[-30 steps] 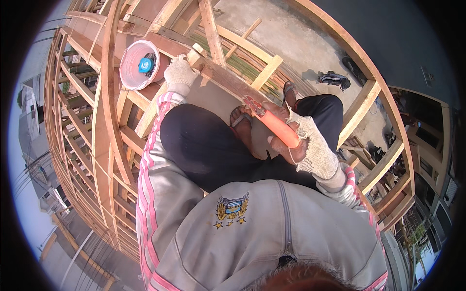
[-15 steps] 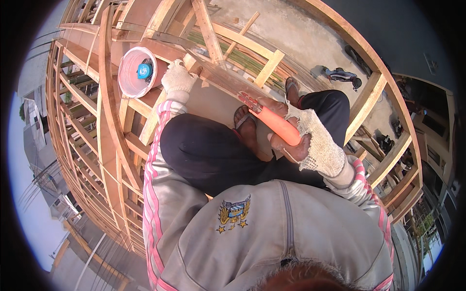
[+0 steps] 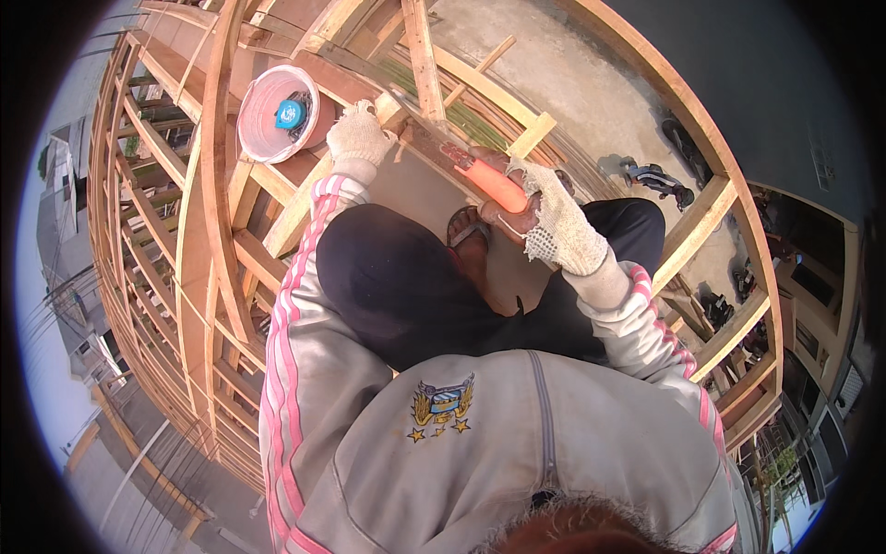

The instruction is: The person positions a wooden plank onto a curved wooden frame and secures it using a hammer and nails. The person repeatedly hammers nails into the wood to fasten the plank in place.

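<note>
My left hand [image 3: 360,140], in a frayed cream knit glove, is closed over a light wooden beam [image 3: 301,214] near the beam's cut end. My right hand [image 3: 554,214], in a matching fingerless glove, grips the orange handle of a hand saw [image 3: 496,186]. The saw's rusty brown blade runs up and left from the handle to the beam's end, just right of my left hand. Whether its teeth touch the wood, I cannot tell. Beside my left hand stands a pale pink bucket [image 3: 253,120] holding a blue round object [image 3: 291,114] and dark small items.
Curved timber ribs [image 3: 217,166] form a frame on the left, and another long rib [image 3: 683,88] arcs along the right. Loose planks lie beyond the beam. My knees and sandalled foot [image 3: 469,231] are below the saw. A parked motorcycle [image 3: 657,182] stands on the ground at right.
My right hand has pushed the saw up and left, toward the beam's end. My left hand stays on the beam. The whole view has shifted slightly.
</note>
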